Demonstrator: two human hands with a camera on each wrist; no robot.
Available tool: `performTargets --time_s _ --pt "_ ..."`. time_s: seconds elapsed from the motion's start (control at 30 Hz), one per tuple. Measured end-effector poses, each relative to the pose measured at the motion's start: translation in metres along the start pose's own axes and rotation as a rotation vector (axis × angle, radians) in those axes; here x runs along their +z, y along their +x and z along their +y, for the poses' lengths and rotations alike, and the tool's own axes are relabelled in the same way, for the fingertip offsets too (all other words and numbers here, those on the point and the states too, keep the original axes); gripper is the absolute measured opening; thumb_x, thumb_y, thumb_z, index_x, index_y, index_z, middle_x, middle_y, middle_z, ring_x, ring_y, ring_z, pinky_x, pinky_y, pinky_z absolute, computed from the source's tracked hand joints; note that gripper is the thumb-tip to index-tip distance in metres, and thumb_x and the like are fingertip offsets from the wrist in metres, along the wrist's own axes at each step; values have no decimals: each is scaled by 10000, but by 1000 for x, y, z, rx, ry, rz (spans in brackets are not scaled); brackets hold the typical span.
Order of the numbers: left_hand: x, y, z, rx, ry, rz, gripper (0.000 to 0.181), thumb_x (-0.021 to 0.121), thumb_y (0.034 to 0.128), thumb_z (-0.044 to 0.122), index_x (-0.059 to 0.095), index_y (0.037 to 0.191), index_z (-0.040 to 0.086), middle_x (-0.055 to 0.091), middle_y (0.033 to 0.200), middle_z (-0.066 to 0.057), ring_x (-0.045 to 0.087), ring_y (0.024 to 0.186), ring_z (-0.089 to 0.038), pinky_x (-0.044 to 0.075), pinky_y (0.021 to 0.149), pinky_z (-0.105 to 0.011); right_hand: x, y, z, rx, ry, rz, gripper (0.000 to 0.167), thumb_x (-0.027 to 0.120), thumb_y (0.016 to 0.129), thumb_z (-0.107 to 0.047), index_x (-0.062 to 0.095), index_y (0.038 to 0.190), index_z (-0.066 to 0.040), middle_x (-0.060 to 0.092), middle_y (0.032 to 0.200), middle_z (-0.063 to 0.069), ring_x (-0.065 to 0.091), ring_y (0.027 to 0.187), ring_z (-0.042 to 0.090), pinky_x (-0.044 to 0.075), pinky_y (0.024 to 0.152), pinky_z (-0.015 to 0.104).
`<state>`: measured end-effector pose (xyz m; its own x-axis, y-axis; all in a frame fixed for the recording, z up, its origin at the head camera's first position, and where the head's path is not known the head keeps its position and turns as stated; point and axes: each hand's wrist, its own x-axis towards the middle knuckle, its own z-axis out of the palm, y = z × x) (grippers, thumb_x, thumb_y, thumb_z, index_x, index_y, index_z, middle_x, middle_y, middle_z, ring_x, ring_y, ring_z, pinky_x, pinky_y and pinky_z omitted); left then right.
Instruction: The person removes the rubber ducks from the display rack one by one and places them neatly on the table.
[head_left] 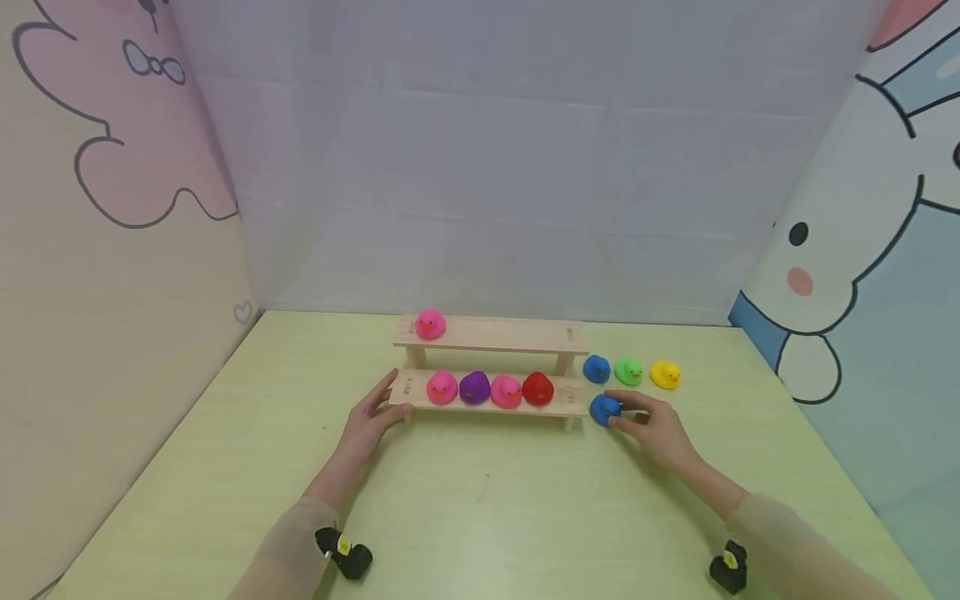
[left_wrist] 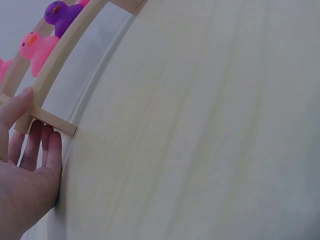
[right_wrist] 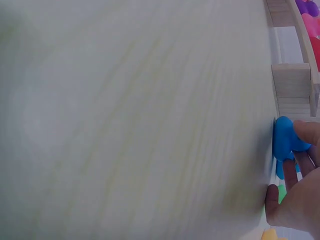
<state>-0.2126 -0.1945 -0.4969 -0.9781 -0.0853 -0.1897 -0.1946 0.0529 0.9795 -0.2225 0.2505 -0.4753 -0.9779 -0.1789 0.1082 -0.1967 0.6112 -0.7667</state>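
The held blue duck [head_left: 604, 409] sits on the table [head_left: 480, 500] just beyond the right end of the lower shelf [head_left: 414, 387]; its bill is not discernible behind the fingers, so its facing and long axis cannot be told. The right hand [head_left: 654, 427] pinches it between thumb and fingers. The wooden rack [head_left: 510, 333] — two stepped boards on short legs — lies with its long axis left to right, roughly parallel to the table's back edge. The left hand [head_left: 373, 417] grips the rack's left end, thumb at the front of the lower board. On that board stand, left to right, a pink duck [head_left: 442, 388], a purple duck [head_left: 475, 388], a second pink duck [head_left: 506, 392] and a red duck [head_left: 537, 389]; an upper pink duck [head_left: 431, 324] occupies the top board's left end. Behind the right hand stand a second blue duck [head_left: 597, 369], a green duck [head_left: 628, 372] and a yellow duck [head_left: 665, 375]. The table surface is pale yellow-green, with faint grain streaks in the wrist views. Beyond it hangs a creased, pale lavender-grey backdrop [head_left: 480, 167] — flanked by a pink cartoon figure [head_left: 150, 142] at left and a white cartoon animal [head_left: 832, 225] at right.
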Motion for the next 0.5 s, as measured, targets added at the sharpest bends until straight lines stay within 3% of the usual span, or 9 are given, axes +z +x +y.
performTargets --time_s 0.5 --pt "0 -1 -1 10 -9 -11 711 716 911 235 370 1517 372 429 1428 -75 556 1069 -63 452 889 -128 -4 3 6 12 -18 -36 405 710 910 -157 645 1302 -80 659 1302 156 621 1162 339 547 949 415"
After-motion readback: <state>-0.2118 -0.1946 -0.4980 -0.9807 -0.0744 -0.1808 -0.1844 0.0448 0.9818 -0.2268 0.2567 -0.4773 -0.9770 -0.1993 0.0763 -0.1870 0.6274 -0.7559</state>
